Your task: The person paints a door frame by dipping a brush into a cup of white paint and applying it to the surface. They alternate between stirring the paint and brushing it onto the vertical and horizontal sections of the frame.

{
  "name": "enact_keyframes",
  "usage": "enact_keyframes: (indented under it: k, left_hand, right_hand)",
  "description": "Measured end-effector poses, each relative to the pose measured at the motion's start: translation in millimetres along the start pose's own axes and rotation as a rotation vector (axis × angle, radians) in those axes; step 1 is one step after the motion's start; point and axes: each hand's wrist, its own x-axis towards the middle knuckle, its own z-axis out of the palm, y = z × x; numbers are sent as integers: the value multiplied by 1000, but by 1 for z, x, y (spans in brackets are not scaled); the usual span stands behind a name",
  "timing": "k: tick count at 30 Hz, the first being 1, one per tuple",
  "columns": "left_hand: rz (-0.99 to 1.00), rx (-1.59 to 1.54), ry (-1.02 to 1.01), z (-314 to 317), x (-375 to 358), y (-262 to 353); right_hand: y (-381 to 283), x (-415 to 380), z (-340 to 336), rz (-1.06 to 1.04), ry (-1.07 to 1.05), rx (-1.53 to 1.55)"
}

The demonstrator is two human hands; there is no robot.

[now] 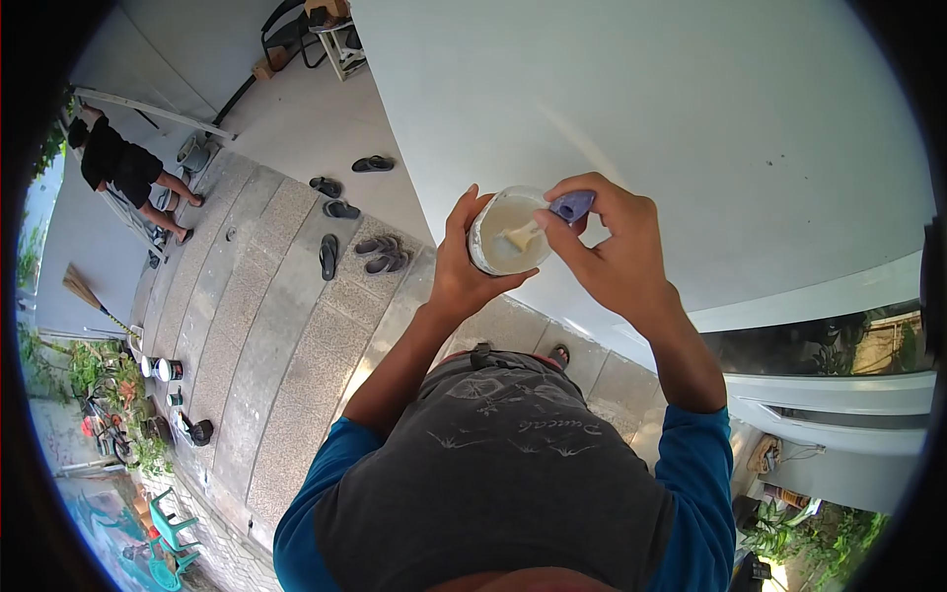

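My left hand (462,259) is wrapped round a small white tub (480,242) from the left and below, its open top facing me. Inside the tub is a pale, whitish liquid (508,214). My right hand (614,242) pinches the purple handle (572,205) of a brush at the tub's right rim. The brush's pale bristles (518,239) reach into the tub and touch the liquid or the inner wall; which of these I cannot tell.
A smooth pale wall (691,128) rises just beyond my hands. Several sandals (373,164) lie on the tiled floor (296,345). Another person (123,163) stands at the upper left near a metal frame. Paint cans (170,370), a broom (84,288) and plants are at the left.
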Motion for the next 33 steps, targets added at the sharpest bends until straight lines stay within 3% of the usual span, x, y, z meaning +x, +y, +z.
enact_keyframes:
  k: [6, 8, 33]
  left_hand:
    - [39, -20, 11, -2, 0, 0]
    - [70, 53, 7, -4, 0, 3]
    - [99, 150, 52, -13, -12, 13]
  right_hand:
    - [-2, -4, 13, -9, -6, 29]
    - [-3, -5, 14, -127, 35, -123]
    - [-17, -6, 23, -152, -12, -94]
